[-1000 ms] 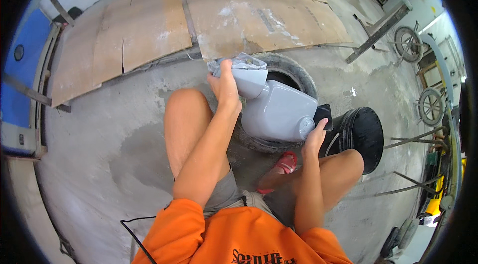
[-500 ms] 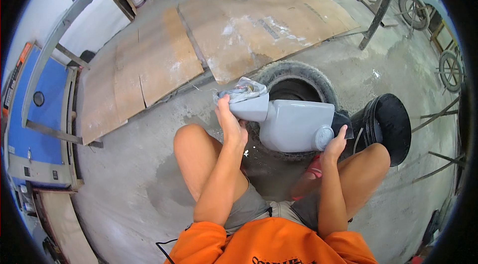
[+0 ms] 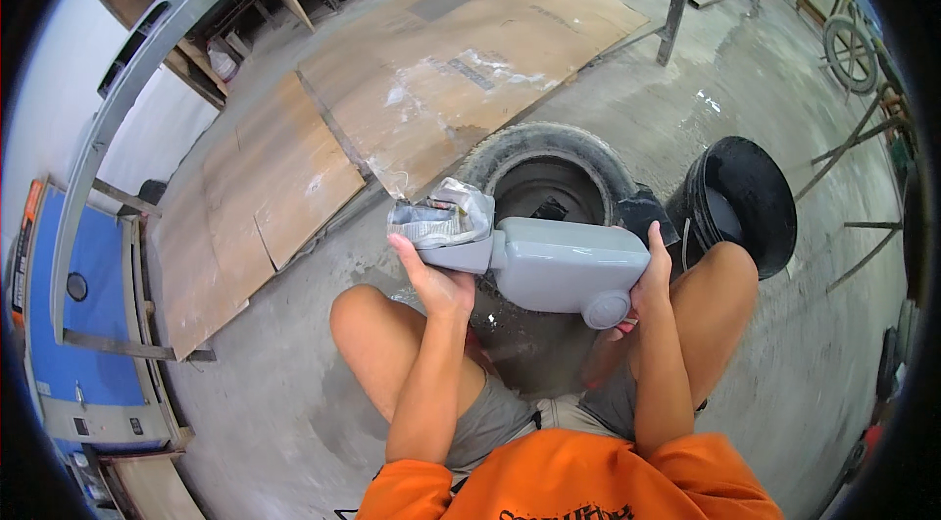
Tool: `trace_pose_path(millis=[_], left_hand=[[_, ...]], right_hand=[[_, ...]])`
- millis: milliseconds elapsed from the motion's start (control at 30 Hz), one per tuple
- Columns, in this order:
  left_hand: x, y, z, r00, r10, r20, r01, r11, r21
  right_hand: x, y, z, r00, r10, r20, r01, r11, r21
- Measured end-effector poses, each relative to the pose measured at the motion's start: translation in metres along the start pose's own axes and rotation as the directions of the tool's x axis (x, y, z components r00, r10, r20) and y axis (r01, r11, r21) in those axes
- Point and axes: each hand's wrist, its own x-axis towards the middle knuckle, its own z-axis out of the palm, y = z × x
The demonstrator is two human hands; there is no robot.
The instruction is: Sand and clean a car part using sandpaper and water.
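Observation:
Between my two hands I hold a glossy grey moulded piece (image 3: 569, 260): a box-like body with a round knob at its lower right corner and a narrower open section at its left. Crumpled printed paper or plastic (image 3: 446, 216) fills that open section. My left hand (image 3: 438, 287) grips the narrow end from below, thumb along its side. My right hand (image 3: 651, 277) is closed around the body's right end, beside the knob. Just beyond it, a black sheet (image 3: 644, 213) rests at the edge of a wet tyre (image 3: 490, 155). The piece covers the tyre's near side.
A black bucket (image 3: 750, 211) stands by my right knee. Worn brown boards (image 3: 431, 79) lie across the floor ahead. A metal frame (image 3: 78, 197) rises on the left beside a blue panel (image 3: 93, 295). Spoked wheels (image 3: 849, 53) lean at the far right.
The grey piece has rolled in my hands, bringing the knob lower and showing more of the stuffed opening. My left hand has shifted further beneath the narrow end. The whole view has turned slightly.

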Motion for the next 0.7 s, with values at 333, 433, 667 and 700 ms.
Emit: trace_pose_path(millis=[333, 433, 667, 700], left_hand=[[-0.005, 0.036, 0.041, 0.972, 0.063, 0.225, -0.061, 0.998, -0.017], [-0.005, 0.057, 0.072, 0.897, 0.059, 0.439, -0.066, 0.998, 0.002], [0.008, 0.048, 0.151, 0.642, -0.119, 0.758, -0.542, 0.628, 0.558], [0.013, 0.039, 0.159, 0.625, -0.188, 0.758, -0.541, 0.596, 0.594]], right_hand=[[-0.039, 0.017, 0.000, 0.983, -0.036, 0.179, 0.008, 0.989, 0.151], [-0.044, 0.023, 0.007, 0.970, 0.027, 0.241, -0.021, 0.999, -0.026], [-0.055, 0.058, 0.040, 0.982, 0.158, 0.102, -0.133, 0.968, -0.214], [-0.055, 0.067, 0.047, 0.970, 0.184, 0.156, -0.165, 0.978, -0.127]])
